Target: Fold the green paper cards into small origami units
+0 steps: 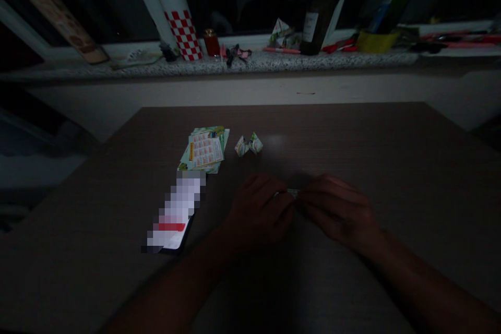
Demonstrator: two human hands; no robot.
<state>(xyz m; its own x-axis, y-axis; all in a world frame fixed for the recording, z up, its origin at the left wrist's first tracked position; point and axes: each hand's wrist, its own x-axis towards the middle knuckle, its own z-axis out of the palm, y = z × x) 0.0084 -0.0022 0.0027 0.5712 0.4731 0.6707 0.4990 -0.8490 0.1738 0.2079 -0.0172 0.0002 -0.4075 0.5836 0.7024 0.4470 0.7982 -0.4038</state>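
Close together over the table, my left hand (264, 209) and my right hand (338, 209) both pinch a small piece of folded paper (293, 193). Only a thin pale strip of it shows between the fingers; the rest is hidden. The fingers of both hands are closed, and the light on them is dim. Just beyond my left hand stands a folded paper figure (249, 144) with two pointed ends. Farther left lies a loose stack of printed paper sheets (205, 150), green and white.
A phone (176, 214) with a lit, blurred screen lies on the brown table (422, 167) left of my hands. Along the stone windowsill (250, 65) behind stand a red-checked bottle (182, 26), a small red jar (212, 43), a dark labelled container (315, 26) and a yellow pot (376, 42).
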